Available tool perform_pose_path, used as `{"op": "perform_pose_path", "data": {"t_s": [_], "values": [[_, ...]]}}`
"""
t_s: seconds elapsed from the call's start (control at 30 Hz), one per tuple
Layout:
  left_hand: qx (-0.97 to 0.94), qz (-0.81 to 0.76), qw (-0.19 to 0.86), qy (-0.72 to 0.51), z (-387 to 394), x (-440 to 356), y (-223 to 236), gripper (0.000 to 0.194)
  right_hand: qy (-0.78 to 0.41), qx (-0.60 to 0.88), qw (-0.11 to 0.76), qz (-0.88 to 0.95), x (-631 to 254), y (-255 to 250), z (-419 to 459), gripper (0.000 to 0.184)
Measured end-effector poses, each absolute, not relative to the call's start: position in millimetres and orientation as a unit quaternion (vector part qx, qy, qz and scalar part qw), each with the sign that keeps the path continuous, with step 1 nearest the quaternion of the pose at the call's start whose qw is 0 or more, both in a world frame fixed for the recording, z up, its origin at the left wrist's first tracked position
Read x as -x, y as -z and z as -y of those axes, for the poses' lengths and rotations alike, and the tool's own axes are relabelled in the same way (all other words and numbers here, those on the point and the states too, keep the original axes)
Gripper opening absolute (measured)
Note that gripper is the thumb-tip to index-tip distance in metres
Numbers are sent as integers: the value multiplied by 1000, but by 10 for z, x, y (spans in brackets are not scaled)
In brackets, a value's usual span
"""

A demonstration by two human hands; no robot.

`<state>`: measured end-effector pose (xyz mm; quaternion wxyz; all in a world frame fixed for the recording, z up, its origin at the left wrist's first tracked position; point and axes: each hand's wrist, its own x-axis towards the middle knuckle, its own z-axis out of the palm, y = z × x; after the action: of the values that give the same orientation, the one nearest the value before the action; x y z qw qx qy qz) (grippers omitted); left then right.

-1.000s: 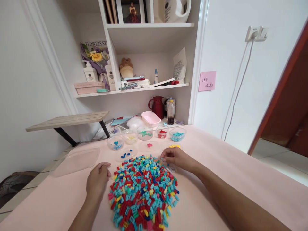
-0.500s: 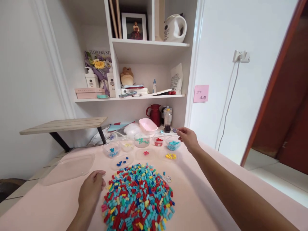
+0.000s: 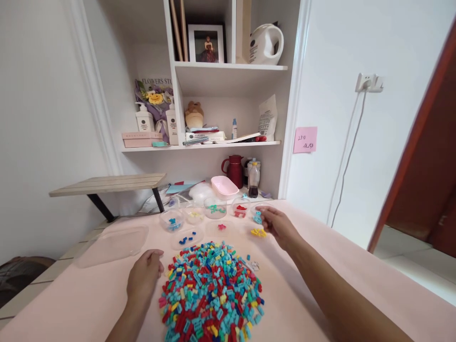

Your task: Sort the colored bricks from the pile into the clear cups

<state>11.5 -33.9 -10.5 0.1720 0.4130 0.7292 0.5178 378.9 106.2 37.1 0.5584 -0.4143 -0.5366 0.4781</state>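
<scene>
Near far edge of tabletop point(image 3: 306, 221), right hand point(image 3: 276, 223) is hovering at turquoise bricks point(image 3: 257, 217), seemingly sorting; grip unclear; next move needing opened fingers.

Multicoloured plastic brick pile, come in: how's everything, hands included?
Left hand curled beside the brick pile. Right hand at the clear plastic bowl, grip unclear. Pile heaped on the pink tabletop. In the way: right hand, partly hiding the bowl.

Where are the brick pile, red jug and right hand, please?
Brick pile point(image 3: 213, 290): head view, middle of the heap.
Red jug point(image 3: 235, 173): head view, its body.
Right hand point(image 3: 280, 226): head view, its back.
</scene>
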Motion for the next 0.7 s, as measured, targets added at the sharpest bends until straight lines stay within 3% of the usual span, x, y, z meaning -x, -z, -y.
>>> {"op": "perform_pose_path", "data": {"t_s": [0.1,0.43,0.7], "values": [[-414,-730,169,-517,344,-125,99,32,-501,393,445,629,-3640,-274,-880,24],[-415,-732,164,-515,352,-158,90,31,-285,367,243,851,-3521,-114,-777,17],[-411,-744,157,-503,359,-168,90,29,-250,343,189,885,-3530,-78,-754,24]]}}
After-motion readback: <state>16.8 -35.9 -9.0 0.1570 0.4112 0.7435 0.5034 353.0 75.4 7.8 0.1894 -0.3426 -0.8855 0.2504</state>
